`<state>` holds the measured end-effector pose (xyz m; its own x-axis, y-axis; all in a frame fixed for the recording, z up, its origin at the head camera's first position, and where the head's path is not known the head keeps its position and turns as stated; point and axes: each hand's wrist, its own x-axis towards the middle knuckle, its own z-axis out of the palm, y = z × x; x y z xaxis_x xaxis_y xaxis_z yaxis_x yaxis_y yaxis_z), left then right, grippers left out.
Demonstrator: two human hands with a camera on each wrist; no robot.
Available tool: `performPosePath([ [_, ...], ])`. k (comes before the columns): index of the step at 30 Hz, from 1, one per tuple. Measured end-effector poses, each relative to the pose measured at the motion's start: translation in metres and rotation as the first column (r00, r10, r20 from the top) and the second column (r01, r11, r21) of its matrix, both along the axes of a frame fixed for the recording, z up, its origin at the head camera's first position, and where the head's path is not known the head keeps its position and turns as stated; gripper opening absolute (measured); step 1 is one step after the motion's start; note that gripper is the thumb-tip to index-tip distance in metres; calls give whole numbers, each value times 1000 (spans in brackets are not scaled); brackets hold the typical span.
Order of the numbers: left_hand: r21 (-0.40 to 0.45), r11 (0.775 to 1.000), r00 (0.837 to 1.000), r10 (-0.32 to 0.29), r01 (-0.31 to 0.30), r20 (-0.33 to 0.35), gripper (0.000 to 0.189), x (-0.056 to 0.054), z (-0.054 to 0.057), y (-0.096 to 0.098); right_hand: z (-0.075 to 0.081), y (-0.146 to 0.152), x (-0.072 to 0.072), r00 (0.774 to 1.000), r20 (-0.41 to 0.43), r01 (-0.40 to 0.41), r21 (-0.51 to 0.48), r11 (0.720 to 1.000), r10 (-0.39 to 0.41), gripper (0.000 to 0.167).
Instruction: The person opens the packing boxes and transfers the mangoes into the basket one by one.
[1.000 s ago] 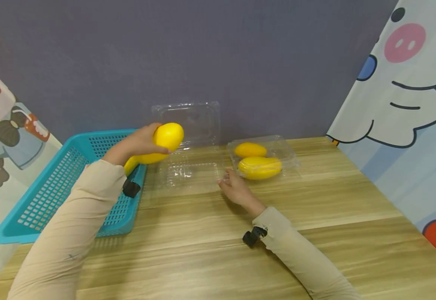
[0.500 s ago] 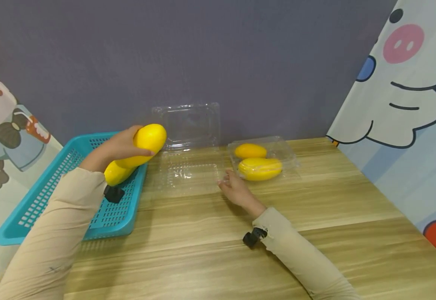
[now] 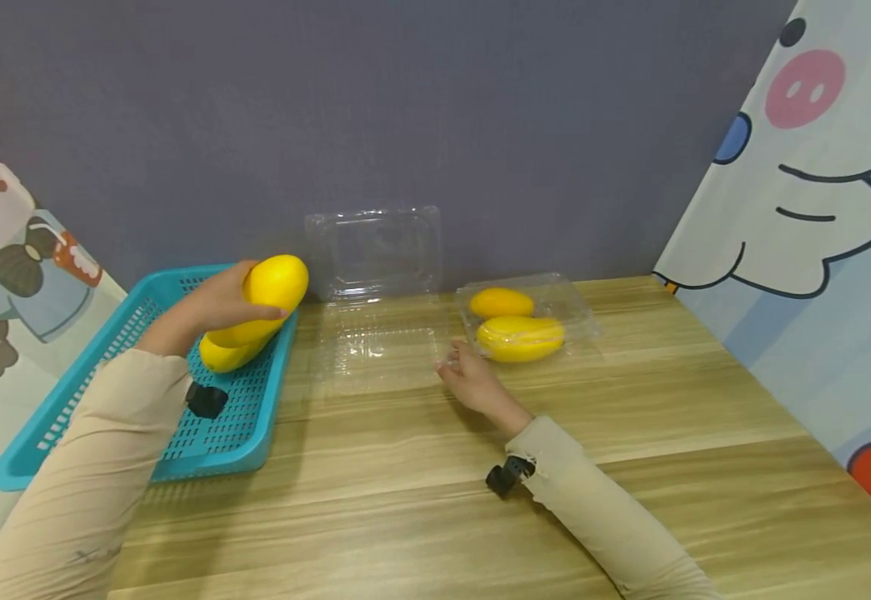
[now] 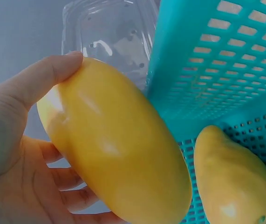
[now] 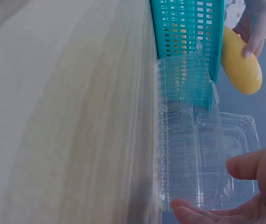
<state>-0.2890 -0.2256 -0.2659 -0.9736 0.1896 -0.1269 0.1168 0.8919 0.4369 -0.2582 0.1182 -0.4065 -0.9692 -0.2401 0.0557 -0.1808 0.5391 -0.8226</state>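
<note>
My left hand (image 3: 210, 300) grips a yellow mango (image 3: 277, 282) above the right side of the turquoise basket (image 3: 273, 417). In the left wrist view, the thumb lies over one end of this mango (image 4: 119, 144) and the fingers curl beneath. A second mango (image 4: 233, 182) lies inside the basket. My right hand (image 3: 473, 379) is at the right edge of an open clear plastic clamshell box (image 3: 382, 350), whose lid (image 3: 382, 250) stands up against the wall. Thumb and fingers of the right hand (image 5: 258, 186) are spread apart at the box in the right wrist view.
Just right of the right hand, another clear clamshell box (image 3: 573, 304) holds two yellow mangoes (image 3: 521, 337). A grey wall (image 3: 555, 150) closes off the back of the wooden table (image 3: 405, 517). Cartoon-printed panels (image 3: 818, 192) stand at both sides.
My left hand has carried its mango leftward from in front of the open box's lid to over the basket. The mango in the basket shows more now. My right hand has stayed put.
</note>
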Motion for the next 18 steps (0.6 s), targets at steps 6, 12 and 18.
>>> performPosePath([
  [6,-5,1000,1000,-3,3,-23,99,2,-5,-12,0,1,0,1000,19,-7,-20,1000,7,61],
  [12,-27,999,999,23,-23,-36,99,4,-9,-26,0,1,-1,1000,30,-6,-13,1000,7,61],
  [18,-58,996,998,62,-63,-20,102,9,-10,-37,0,1,-1,1000,30,-6,-22,1000,7,60],
])
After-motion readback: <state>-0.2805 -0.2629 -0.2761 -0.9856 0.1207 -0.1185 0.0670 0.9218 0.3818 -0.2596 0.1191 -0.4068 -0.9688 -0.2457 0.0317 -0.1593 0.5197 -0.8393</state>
